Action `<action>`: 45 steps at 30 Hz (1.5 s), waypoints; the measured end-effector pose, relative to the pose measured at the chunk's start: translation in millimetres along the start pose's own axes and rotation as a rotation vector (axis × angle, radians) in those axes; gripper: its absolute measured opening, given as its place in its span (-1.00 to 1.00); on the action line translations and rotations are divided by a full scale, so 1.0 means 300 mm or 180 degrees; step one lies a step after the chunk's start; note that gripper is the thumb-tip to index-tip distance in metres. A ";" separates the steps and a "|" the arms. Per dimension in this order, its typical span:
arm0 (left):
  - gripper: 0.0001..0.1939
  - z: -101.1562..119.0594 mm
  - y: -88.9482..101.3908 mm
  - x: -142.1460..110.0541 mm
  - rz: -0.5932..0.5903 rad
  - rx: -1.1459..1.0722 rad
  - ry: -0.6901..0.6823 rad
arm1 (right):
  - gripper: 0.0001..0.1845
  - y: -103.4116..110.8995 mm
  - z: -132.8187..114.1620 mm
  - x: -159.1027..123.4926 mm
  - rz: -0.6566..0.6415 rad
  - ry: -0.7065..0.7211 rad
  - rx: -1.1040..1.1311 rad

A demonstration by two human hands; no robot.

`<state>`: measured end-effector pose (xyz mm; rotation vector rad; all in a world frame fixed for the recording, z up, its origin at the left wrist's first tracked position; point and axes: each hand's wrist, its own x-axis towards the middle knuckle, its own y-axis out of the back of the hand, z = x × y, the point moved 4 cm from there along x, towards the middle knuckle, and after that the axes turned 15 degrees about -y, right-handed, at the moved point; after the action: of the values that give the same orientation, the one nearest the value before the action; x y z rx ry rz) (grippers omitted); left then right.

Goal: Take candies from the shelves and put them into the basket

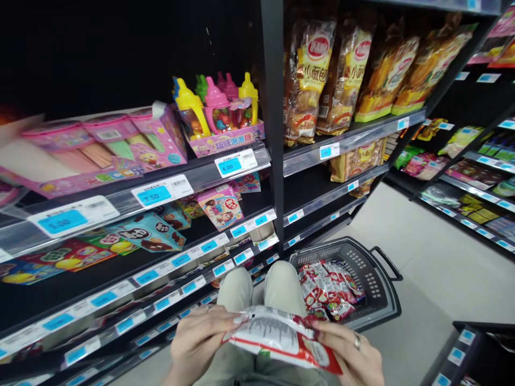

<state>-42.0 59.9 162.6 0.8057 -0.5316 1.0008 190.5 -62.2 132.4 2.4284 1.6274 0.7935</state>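
Observation:
A red and white snack packet (277, 335) is stretched between my two hands, above my knees. My left hand (205, 332) pinches its left end, thumb on top. Its right end is gripped by my right hand (350, 348), which wears a ring. Small print covers the packet's upward side; its underside is hidden. Just beyond my right hand, a dark grey shopping basket (372, 279) stands on the floor. Several red and white packets (330, 287) lie inside it.
Black shelves with price tags (151, 194) run along the left, holding pink candy boxes (156, 139) and bottle-shaped candies (225, 110). Bagged bread (309, 80) stands on the shelf ahead. More shelving (475, 182) lines the right side, across a pale floor (410, 246).

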 end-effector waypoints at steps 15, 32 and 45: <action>-0.61 -0.075 -0.095 -0.065 0.1351 -0.1369 0.2231 | -0.74 -0.019 -0.014 -0.009 0.0977 -0.0681 0.0751; -0.64 -0.140 -0.167 -0.147 0.0097 -0.1113 0.3378 | -0.62 -0.122 0.194 -0.013 -0.0045 -0.2958 0.1836; -0.62 -0.301 -0.272 -0.277 -0.0255 -0.1102 0.3422 | -0.68 -0.140 0.307 -0.129 0.0283 -0.2998 0.0900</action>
<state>-4.1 63.5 20.1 -0.0804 0.2587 1.0714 188.7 -61.3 24.0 2.4225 1.2720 -0.5730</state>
